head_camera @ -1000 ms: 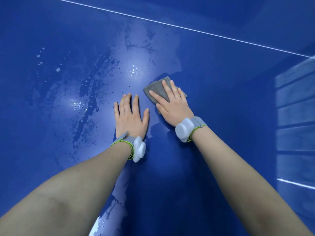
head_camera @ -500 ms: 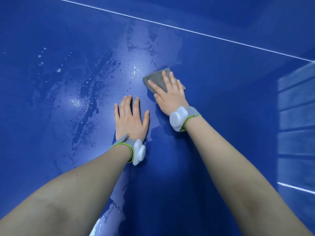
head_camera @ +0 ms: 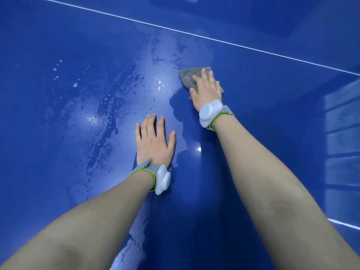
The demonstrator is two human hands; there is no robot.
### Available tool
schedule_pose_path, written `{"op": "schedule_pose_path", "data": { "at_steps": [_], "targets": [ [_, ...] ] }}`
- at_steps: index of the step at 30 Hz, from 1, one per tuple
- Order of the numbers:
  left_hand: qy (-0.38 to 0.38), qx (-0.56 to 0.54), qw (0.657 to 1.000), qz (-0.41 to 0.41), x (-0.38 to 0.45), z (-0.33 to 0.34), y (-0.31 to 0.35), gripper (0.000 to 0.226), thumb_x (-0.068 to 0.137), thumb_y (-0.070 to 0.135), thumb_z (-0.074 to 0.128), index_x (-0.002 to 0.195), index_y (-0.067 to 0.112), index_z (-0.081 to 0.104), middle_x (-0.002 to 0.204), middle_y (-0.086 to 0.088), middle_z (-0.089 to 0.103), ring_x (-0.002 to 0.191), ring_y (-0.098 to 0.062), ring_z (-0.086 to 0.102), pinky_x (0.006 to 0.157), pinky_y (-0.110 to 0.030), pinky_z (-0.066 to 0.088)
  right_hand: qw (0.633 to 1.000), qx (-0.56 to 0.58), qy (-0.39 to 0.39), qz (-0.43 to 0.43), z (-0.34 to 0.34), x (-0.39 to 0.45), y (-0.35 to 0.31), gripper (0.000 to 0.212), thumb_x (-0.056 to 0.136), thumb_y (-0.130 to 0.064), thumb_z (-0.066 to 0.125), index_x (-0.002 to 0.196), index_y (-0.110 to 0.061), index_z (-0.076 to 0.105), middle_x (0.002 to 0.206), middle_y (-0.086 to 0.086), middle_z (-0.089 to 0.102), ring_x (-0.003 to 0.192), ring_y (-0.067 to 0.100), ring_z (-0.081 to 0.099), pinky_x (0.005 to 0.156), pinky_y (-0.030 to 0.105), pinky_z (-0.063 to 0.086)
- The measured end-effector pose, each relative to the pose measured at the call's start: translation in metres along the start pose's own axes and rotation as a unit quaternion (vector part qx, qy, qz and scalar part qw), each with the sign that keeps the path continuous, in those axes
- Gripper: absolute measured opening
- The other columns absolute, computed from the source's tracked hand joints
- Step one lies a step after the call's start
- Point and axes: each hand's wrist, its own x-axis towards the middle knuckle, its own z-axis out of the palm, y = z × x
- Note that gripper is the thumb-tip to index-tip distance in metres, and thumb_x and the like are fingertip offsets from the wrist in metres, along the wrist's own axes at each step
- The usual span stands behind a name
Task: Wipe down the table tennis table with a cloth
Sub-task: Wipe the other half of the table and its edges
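**Cloth pushed farther up the desk**

Since a second ago my right hand [head_camera: 207,90] has slid the cloth [head_camera: 190,76] away from me, toward the white line [head_camera: 214,38]. It presses flat, fingers straight, on the cloth. My left hand [head_camera: 153,141] lies flat and released on the desk [head_camera: 58,172]. Wet streaks [head_camera: 109,106] lie left of the cloth, nearer the left hand.

I see my right hand [head_camera: 207,90] flat on the grey cloth [head_camera: 188,77], fingers straight, pressing it to the blue table [head_camera: 272,117] at about one o'clock from my left hand [head_camera: 153,141]. My left hand lies palm-down, fingers spread, on the wet streaked surface, apart from the cloth. Both wrists carry white sensor bands [head_camera: 163,178], and a white line [head_camera: 214,39] crosses the table toward twelve o'clock beyond the cloth.
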Motion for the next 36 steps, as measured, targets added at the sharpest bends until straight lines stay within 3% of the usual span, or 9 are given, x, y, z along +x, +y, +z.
{"op": "schedule_pose_path", "data": {
  "at_steps": [6,9,13,15,24,26,31,33,36],
  "targets": [
    [-0.001,-0.026,1.000,-0.007,0.002,-0.003,-0.001,0.059,0.091,0.045,0.023,0.134,0.009,0.042,0.143,-0.012,0.036,0.136,-0.026,0.025,0.115,-0.038,0.000,0.985,-0.005,-0.073,-0.159,0.004,-0.037,-0.003,0.050,0.103,-0.029,0.031,0.151,-0.024,0.017,0.160,0.000,-0.002,0.147,0.018,-0.009,0.114,0.032,-0.008],
    [-0.008,-0.088,0.996,-0.014,0.000,-0.007,-0.002,0.047,0.097,0.030,0.030,0.138,0.010,0.041,0.146,-0.009,0.034,0.139,-0.023,0.022,0.116,-0.033,-0.001,0.991,-0.006,-0.069,-0.119,-0.002,-0.046,0.018,0.048,0.104,-0.027,0.027,0.151,-0.026,0.017,0.160,-0.002,-0.002,0.147,0.017,-0.007,0.115,0.032,-0.005],
    [-0.016,-0.163,0.986,0.016,-0.008,-0.012,-0.014,0.042,0.096,0.017,0.032,0.134,0.007,0.047,0.146,-0.010,0.036,0.139,-0.025,0.026,0.115,-0.029,0.006,0.999,-0.028,0.008,0.046,0.005,-0.053,0.034,0.048,0.104,-0.027,0.023,0.151,-0.026,0.015,0.160,0.002,-0.001,0.147,0.021,-0.004,0.117,0.036,0.001],
    [-0.028,-0.173,0.984,0.027,-0.020,-0.014,-0.020,0.044,0.093,0.016,0.032,0.133,0.008,0.048,0.146,-0.009,0.036,0.139,-0.025,0.027,0.115,-0.029,0.010,0.996,-0.029,0.024,0.078,0.012,-0.060,0.023,0.048,0.104,-0.029,0.023,0.151,-0.029,0.013,0.160,0.002,-0.003,0.147,0.023,-0.006,0.117,0.038,0.000],
    [-0.061,-0.188,0.980,0.038,-0.062,-0.023,-0.033,0.039,0.095,0.005,0.040,0.134,0.006,0.047,0.147,-0.011,0.034,0.139,-0.026,0.026,0.113,-0.024,0.005,0.986,-0.030,-0.048,-0.155,0.035,-0.122,-0.031,0.047,0.103,-0.027,0.032,0.147,-0.042,0.023,0.160,0.001,-0.005,0.146,0.021,-0.009,0.115,0.036,-0.007],
    [-0.068,-0.182,0.980,0.045,-0.074,-0.025,-0.039,0.039,0.096,0.006,0.040,0.135,0.007,0.046,0.147,-0.010,0.034,0.139,-0.025,0.026,0.113,-0.023,0.004,0.990,-0.008,-0.044,-0.132,0.029,-0.124,-0.016,0.046,0.103,-0.027,0.030,0.146,-0.041,0.025,0.160,-0.001,-0.003,0.147,0.019,-0.008,0.115,0.034,-0.007],
    [-0.076,-0.167,0.981,0.057,-0.104,-0.032,-0.058,0.039,0.097,0.007,0.039,0.135,0.010,0.047,0.147,-0.005,0.035,0.139,-0.024,0.026,0.107,-0.003,-0.007,0.997,0.002,0.005,0.072,0.032,-0.135,0.000,0.047,0.104,-0.032,0.023,0.149,-0.040,0.014,0.160,0.003,-0.009,0.146,0.025,-0.012,0.116,0.038,-0.007],
    [-0.081,-0.166,0.981,0.055,-0.111,-0.035,-0.061,0.039,0.097,0.008,0.037,0.136,0.011,0.046,0.147,-0.004,0.034,0.139,-0.022,0.025,0.107,-0.003,-0.007,0.998,0.001,0.000,0.070,0.036,-0.142,-0.012,0.048,0.104,-0.033,0.023,0.150,-0.040,0.010,0.159,0.004,-0.011,0.146,0.026,-0.014,0.116,0.040,-0.009],
    [-0.088,-0.170,0.980,0.049,-0.116,-0.037,-0.061,0.044,0.094,0.015,0.031,0.134,0.008,0.047,0.147,-0.007,0.035,0.139,-0.024,0.027,0.107,-0.004,-0.006,1.000,0.009,-0.017,-0.014,0.047,-0.162,-0.036,0.048,0.104,-0.031,0.025,0.150,-0.039,0.013,0.159,0.004,-0.011,0.145,0.027,-0.016,0.115,0.040,-0.012]
  ]
}}
